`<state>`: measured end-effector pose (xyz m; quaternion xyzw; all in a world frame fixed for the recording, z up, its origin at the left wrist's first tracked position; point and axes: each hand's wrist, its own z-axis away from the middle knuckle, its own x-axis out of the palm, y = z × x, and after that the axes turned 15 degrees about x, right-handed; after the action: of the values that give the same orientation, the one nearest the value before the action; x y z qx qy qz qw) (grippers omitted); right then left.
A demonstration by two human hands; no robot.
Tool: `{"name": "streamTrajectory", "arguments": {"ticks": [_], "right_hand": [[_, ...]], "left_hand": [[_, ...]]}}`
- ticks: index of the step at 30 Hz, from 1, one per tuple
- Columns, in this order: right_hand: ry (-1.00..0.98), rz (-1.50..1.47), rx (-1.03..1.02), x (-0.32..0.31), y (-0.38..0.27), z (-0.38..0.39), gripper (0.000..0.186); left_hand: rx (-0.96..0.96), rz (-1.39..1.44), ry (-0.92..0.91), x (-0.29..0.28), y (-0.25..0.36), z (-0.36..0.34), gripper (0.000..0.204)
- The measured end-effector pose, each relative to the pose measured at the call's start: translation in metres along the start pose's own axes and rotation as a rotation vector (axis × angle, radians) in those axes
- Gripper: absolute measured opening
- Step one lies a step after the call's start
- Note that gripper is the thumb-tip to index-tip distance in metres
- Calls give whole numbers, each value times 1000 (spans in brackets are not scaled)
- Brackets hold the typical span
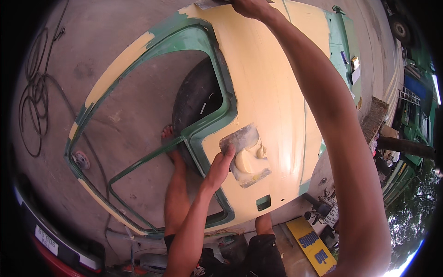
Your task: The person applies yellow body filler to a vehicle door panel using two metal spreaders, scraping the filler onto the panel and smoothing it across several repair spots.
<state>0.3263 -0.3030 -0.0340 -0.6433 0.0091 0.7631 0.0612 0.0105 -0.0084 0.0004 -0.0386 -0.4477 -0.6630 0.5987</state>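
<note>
At panel's [272, 92] far edge, right hand [252, 8], partly cropped, fingers closed on blade [210, 3], long axis crosswise. Putty [245, 161] well back from it, on plate [247, 135] over panel; plate pinched by left hand [219, 170], nearer one, thumb on top.

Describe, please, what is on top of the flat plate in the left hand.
The plate bears a larger mound and a smaller lump of cream paste, plus smears. The patch under the left hand is covered.

A dark hose [45, 76] lies looped on a concrete floor [110, 27], a red vehicle [69, 248] at lower left, a yellow board [310, 244] and foliage [406, 221] at right.
</note>
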Motion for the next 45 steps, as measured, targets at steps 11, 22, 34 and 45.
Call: {"name": "streamTrajectory", "arguments": {"ticks": [11, 22, 34, 45], "right_hand": [[-51, 143, -64, 38, 47, 185, 66], [-299, 0, 116, 43, 22, 461, 72], [-437, -102, 272, 69, -1, 671, 68], [-158, -1992, 1443, -37, 12, 582, 39]], "left_hand": [[-6, 81, 33, 20, 5, 1, 73], [41, 146, 3, -9, -20, 21, 59], [-41, 138, 124, 6, -63, 16, 60], [-89, 273, 87, 39, -103, 20, 60]]}}
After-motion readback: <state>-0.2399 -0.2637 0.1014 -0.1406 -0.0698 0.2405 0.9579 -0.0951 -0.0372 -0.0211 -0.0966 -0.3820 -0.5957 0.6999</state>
